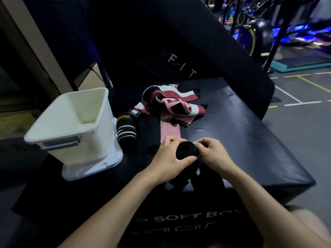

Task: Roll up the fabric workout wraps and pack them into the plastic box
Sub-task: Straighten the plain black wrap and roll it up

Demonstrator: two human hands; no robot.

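Black wrap roll (188,150) between both hands

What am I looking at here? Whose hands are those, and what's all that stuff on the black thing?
There is no machine here. A person wears a camera on their head, so you see their own two arms from above. The left hand and the right hand grip a black wrap, a long strip of stretchy cloth, partly rolled into a bundle. It all sits on a big black padded box in a gym. Behind the hands lies a pile of pink, white and dark red wraps. Next to it is a black wrap with white stripes, already rolled. On the left stands a white plastic box where the rolls will go.
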